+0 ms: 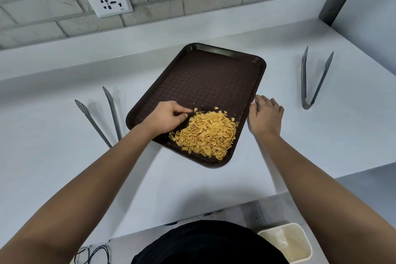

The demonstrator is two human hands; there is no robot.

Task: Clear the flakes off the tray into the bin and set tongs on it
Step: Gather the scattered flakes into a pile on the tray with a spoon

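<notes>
A dark brown tray (214, 75) lies at an angle on the white counter. A heap of yellow flakes (205, 133) is gathered at its near end. My left hand (165, 115) is over the tray at the heap's left edge, its fingers curled round a small dark utensil that reaches into the flakes. My right hand (265, 113) rests against the tray's right rim with relaxed fingers. One pair of grey tongs (107, 118) lies left of the tray, and a second pair of grey tongs (310, 83) lies to the right. A cream bin (285, 242) stands below the counter's front edge at the lower right.
The white counter (64, 156) runs back to a low ledge under a grey brick wall with a wall socket (109, 1). The counter steps back at the right near the bin. Black cables (94, 255) lie on the floor at the lower left.
</notes>
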